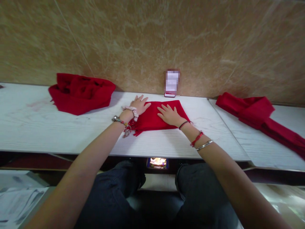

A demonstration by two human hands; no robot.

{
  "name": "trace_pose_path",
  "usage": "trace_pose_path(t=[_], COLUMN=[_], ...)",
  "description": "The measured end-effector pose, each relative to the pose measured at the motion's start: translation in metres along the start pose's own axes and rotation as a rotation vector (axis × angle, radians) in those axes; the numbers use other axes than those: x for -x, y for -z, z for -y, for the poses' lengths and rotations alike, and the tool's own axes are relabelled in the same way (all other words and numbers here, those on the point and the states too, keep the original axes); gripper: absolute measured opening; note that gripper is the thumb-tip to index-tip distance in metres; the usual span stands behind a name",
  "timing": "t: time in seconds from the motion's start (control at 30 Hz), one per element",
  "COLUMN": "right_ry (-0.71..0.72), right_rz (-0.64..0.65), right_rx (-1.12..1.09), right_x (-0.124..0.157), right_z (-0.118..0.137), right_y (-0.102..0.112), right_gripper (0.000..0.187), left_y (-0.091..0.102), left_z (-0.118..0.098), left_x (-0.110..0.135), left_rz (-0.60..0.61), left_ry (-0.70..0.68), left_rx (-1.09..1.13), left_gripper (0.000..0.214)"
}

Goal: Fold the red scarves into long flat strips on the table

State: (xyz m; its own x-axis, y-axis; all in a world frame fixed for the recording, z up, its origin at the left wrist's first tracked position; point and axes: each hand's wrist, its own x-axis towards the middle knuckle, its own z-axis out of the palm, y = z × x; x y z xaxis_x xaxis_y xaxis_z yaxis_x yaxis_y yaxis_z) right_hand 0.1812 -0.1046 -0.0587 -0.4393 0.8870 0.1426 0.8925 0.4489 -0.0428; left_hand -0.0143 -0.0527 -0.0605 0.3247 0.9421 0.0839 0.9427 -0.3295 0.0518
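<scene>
A folded red scarf (156, 119) with fringe at its lower left lies flat on the white table (100, 136) in front of me. My left hand (140, 104) rests at the scarf's upper left edge, fingers spread and holding nothing. Flat on the scarf's right half lies my right hand (170, 115), its fingers stretched apart. To the left sits a bunched red cloth (82, 95), its middle crumpled. Another red scarf (257, 116), folded over on itself, stretches along the table to the right.
A phone (172, 82) with a blurred screen leans against the marbled wall (143, 41) behind the table. Below the table edge a second lit screen (157, 163) shows between my knees. Papers (19, 203) are stacked at the lower left.
</scene>
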Motion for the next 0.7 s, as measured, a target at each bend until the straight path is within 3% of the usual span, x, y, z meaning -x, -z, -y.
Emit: trace_pose_path(t=[0.1,0.23,0.33,0.47,0.53,0.7], right_ry=[0.01,-0.025,-0.211,-0.462,-0.47,-0.44], right_rz=[0.056,-0.027,-0.147,-0.143,-0.119,-0.059], right_rx=[-0.036,-0.122,-0.212,-0.321,-0.339,-0.439], right_x=[0.0,-0.001,0.006,0.024,0.03,0.024], right_z=[0.002,-0.031,-0.069,-0.106,-0.113,-0.099], right_y=[-0.007,-0.002,0.006,0.011,0.01,0.002], right_gripper=[0.049,0.045,0.039,0.034,0.032,0.04], left_y=[-0.009,-0.008,0.0,0.002,0.001,0.008], left_z=[-0.025,-0.026,-0.02,-0.023,-0.025,-0.012], left_x=[0.005,0.012,0.017,0.022,0.021,0.008], left_rz=[0.094,0.178,0.179,0.193,0.23,0.238], left_ry=[-0.086,-0.107,-0.096,-0.237,-0.273,-0.165], left_rx=[-0.018,-0.037,-0.099,-0.108,-0.051,-0.022], left_gripper=[0.056,0.054,0.053,0.051,0.053,0.062])
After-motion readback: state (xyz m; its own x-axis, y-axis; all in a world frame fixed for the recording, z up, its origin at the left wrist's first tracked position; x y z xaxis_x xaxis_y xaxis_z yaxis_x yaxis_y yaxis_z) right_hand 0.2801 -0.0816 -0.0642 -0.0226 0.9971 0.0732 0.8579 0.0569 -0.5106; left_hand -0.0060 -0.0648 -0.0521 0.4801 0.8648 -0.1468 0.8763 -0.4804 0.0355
